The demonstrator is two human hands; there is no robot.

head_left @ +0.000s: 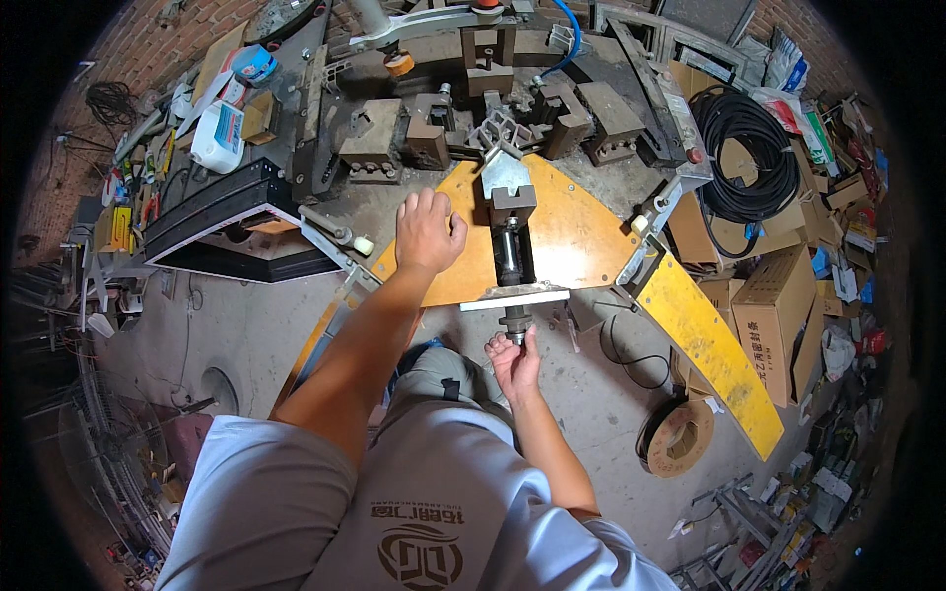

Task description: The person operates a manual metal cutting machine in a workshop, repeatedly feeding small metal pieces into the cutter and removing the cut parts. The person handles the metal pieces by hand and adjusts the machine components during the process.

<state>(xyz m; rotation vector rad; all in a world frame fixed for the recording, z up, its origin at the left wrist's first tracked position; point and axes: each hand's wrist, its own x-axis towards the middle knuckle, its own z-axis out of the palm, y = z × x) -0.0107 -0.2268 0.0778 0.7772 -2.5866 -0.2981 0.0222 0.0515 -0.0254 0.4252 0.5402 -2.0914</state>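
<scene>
My left hand (426, 234) lies palm down on the orange board (576, 241) of a metal machine, its thumb apart and nothing in its grasp. Below the board's front edge, the fingers of my right hand (519, 366) close round a dark metal knob (514, 321) at the end of a threaded spindle (509, 258). That spindle runs through a slot in the board, up to a notched steel block (513, 202). Beyond the block sit a pointed steel plate (505, 174) and a silver aluminium profile piece (500, 130).
Heavy steel clamp blocks (372, 138) stand on both sides of the machine bed. A black window frame (232, 222) and a white bottle (218, 138) are at left. On the right are a yellow side board (709, 350), a black cable coil (746, 148) and cardboard boxes (774, 320).
</scene>
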